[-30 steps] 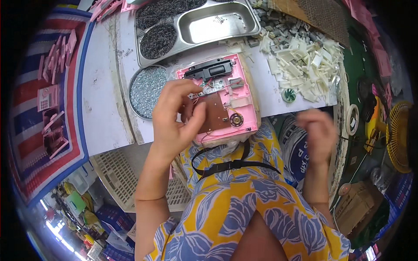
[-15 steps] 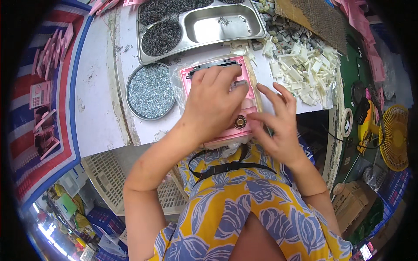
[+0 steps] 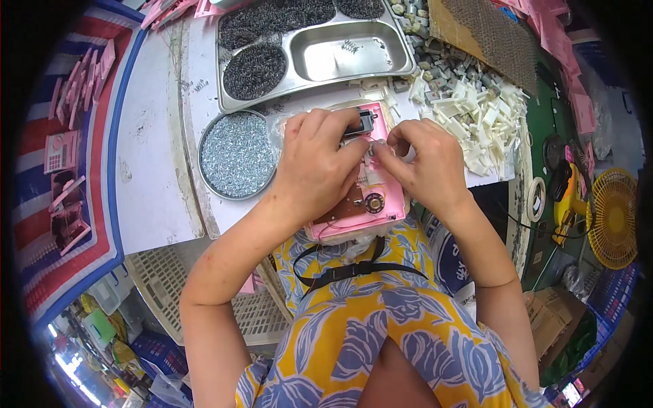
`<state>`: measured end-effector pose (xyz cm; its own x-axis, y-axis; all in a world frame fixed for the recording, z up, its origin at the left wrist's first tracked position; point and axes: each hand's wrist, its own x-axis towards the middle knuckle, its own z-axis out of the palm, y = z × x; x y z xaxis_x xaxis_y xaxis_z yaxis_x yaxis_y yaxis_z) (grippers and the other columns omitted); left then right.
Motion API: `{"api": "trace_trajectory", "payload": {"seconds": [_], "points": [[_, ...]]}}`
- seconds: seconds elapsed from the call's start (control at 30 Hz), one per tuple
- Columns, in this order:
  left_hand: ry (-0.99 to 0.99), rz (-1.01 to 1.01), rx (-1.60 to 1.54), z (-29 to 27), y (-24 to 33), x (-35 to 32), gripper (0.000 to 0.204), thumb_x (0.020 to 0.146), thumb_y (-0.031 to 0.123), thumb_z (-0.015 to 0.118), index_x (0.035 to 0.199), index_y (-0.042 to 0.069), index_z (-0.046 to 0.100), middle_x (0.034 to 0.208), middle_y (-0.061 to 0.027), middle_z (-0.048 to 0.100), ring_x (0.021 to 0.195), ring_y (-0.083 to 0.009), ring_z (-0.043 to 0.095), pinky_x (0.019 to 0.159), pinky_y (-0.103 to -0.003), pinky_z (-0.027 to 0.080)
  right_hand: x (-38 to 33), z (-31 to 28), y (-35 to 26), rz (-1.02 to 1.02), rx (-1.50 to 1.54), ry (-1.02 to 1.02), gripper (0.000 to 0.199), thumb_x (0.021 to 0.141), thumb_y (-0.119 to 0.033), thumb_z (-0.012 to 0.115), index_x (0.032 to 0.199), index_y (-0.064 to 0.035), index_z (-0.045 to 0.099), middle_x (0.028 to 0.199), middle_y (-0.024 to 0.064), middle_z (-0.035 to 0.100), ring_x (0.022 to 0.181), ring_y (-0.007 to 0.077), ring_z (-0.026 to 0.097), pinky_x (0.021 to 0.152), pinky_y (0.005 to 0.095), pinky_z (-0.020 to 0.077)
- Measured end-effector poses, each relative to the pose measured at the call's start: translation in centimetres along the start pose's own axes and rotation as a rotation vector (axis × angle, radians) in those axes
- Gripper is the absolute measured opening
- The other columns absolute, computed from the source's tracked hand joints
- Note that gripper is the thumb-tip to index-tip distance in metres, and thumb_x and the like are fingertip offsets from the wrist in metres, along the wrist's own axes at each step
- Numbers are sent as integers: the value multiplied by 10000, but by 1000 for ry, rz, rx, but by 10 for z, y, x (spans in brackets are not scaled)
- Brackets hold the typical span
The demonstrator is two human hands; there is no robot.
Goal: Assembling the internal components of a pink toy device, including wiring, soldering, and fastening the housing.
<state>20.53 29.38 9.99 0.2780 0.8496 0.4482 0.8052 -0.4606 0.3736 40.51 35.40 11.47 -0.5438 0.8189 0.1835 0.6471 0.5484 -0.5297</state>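
Note:
In front of me lies a pink plastic housing (image 3: 389,209), open side up, with a round speaker (image 3: 374,202) and a brown circuit board (image 3: 341,205) inside. My left hand (image 3: 316,160) rests over its left half, fingers curled, thumb and forefinger beside a dark grey part (image 3: 367,121) near the far end. My right hand (image 3: 430,163) reaches in from the right, thumb and forefinger pinched over the middle of the housing. A small greyish piece seems to be at those fingertips, too hidden to name. What the left fingers hold, if anything, is covered by the hand.
Beyond the housing stands a metal compartment tray (image 3: 292,80) with dark springs. A round dish (image 3: 238,156) of small shiny metal pieces sits left. White plastic parts (image 3: 479,119) are heaped right, by cardboard (image 3: 483,37). A yellow fan (image 3: 612,209) is far right.
My right hand has gone from spread fingers at the housing's right edge to a pinch over its middle. The left hand has shifted slightly, uncovering the circuit board. The housing appears slightly turned.

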Motion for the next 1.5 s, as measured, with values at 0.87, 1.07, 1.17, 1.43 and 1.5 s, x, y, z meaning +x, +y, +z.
{"api": "trace_trajectory", "payload": {"seconds": [0.87, 1.07, 1.17, 1.43, 1.5], "points": [[14, -63, 8, 3, 11, -22, 416, 767, 194, 746, 1182, 170, 733, 1192, -71, 586, 1020, -250, 560, 915, -430, 358, -3, 8, -3, -39, -26, 62, 153, 793, -140, 737, 742, -53, 622, 669, 101, 638, 616, 283, 632, 551, 408, 488], [-22, -68, 17, 4, 10, -21, 419, 783, 212, 736, 1199, 164, 731, 1226, -71, 575, 1060, -246, 552, 952, -438, 329, -4, 10, 3, 68, 179, 42, 143, 746, -62, 770, 755, -36, 630, 677, 87, 637, 596, 235, 623, 549, 353, 485], [-18, -69, 38, 5, 9, -23, 416, 784, 222, 738, 1196, 164, 733, 1235, -67, 571, 1066, -243, 547, 967, -447, 317, -3, 10, 2, 85, 195, 23, 155, 734, -57, 777, 756, -34, 625, 680, 84, 636, 594, 227, 618, 550, 346, 482], [13, -73, 87, 9, 11, -27, 405, 783, 243, 740, 1183, 176, 740, 1237, -36, 571, 1071, -229, 531, 972, -446, 312, -10, 17, -3, -12, 40, 119, 185, 741, -89, 779, 753, -56, 598, 653, 81, 601, 603, 266, 599, 557, 388, 470], [9, -71, 72, 8, 11, -27, 398, 782, 240, 739, 1175, 176, 743, 1238, -32, 572, 1070, -227, 531, 975, -446, 312, -8, 13, -4, -25, -82, 57, 184, 759, -107, 766, 763, -60, 588, 677, 84, 614, 629, 277, 611, 567, 398, 482]]}}
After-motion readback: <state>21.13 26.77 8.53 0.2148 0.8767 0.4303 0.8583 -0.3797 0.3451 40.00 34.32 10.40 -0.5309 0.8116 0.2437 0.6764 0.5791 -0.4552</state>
